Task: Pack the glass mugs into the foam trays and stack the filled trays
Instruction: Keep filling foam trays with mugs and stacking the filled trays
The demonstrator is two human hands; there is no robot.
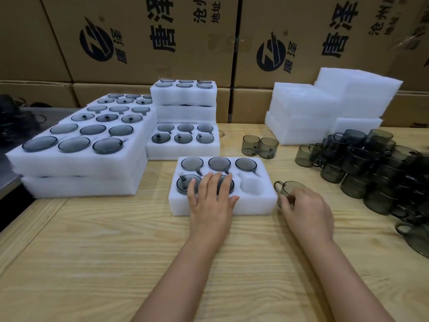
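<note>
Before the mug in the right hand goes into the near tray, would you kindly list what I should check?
1. Last pocket in the near foam tray is empty: ok.
2. Right hand grips the loose mug: ok.
3. Left hand lies flat on the tray, steadying it: ok.
4. Left hand is clear of that pocket: ok.
5. Mug free of chips: cannot tell.

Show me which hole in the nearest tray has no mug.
The near-right hole, beside the mug in the right hand; the other five holes hold mugs.
</note>
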